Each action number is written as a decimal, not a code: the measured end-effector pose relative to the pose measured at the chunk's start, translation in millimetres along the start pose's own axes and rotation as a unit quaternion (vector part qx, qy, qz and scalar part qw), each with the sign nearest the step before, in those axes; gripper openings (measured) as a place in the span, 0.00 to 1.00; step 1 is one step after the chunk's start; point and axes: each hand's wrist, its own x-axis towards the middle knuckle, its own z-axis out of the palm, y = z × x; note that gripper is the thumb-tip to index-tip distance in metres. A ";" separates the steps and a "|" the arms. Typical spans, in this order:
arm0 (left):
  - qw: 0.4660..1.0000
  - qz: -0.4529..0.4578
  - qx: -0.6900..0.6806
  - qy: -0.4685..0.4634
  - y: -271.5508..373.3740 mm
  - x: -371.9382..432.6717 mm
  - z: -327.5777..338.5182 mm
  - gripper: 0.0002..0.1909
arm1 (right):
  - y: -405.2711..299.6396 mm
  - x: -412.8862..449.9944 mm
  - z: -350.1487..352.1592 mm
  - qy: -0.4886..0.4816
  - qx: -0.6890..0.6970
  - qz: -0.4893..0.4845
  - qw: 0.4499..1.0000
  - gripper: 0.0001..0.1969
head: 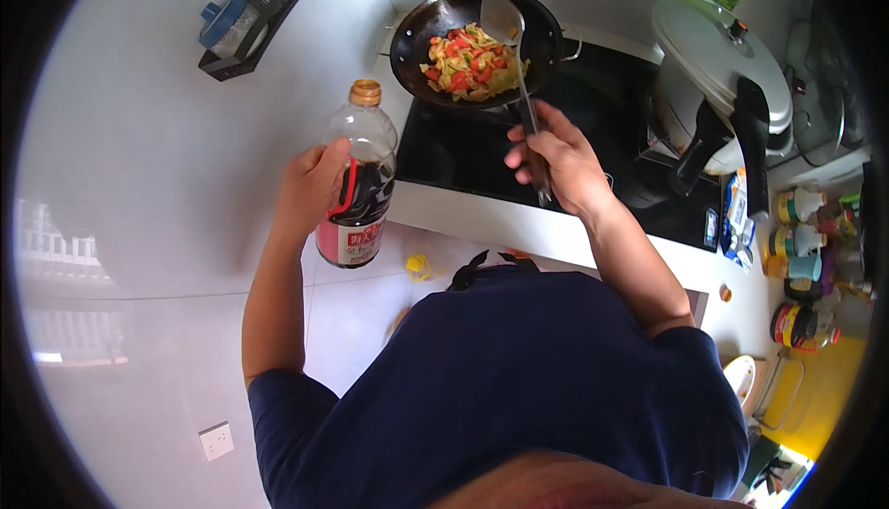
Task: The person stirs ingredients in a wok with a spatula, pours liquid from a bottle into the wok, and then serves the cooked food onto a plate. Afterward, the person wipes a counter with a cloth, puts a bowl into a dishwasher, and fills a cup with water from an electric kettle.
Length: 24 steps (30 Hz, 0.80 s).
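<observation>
My left hand (312, 186) grips a large plastic bottle of dark sauce (368, 193) by its red handle. The bottle is upright and uncapped, with dark liquid in its lower part, left of the cooktop's edge. My right hand (555, 155) is closed around the dark handle of a metal wok spatula (501, 17). The spatula's blade is over the right side of a black wok (410, 71) at the back left of the cooktop. Chopped tomato and pale yellow-green pieces (462, 64) lie in the wok.
A lidded pressure cooker (722, 57) stands on the right of the black glass cooktop (451, 151), its long handles towards me. Beside it lie a blue and white packet (737, 224) and a small brown cap (726, 293). Bottles and jars (792, 321) line the right. A wall rack (229, 64) holds blue-lidded jars.
</observation>
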 end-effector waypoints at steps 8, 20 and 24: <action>0.986 0.019 0.155 -0.058 55.1 105.9 46.8 0.25 | -41.6 31.2 -54.1 -0.107 0.326 0.201 0.918 0.13; 0.955 -0.018 0.259 -0.146 49.9 202.0 43.1 0.26 | -38.2 72.8 -20.6 -0.095 0.369 0.240 0.893 0.13; 0.948 -0.017 0.287 -0.135 44.4 217.8 38.4 0.27 | -32.8 84.0 -12.9 -0.074 0.380 0.258 0.885 0.14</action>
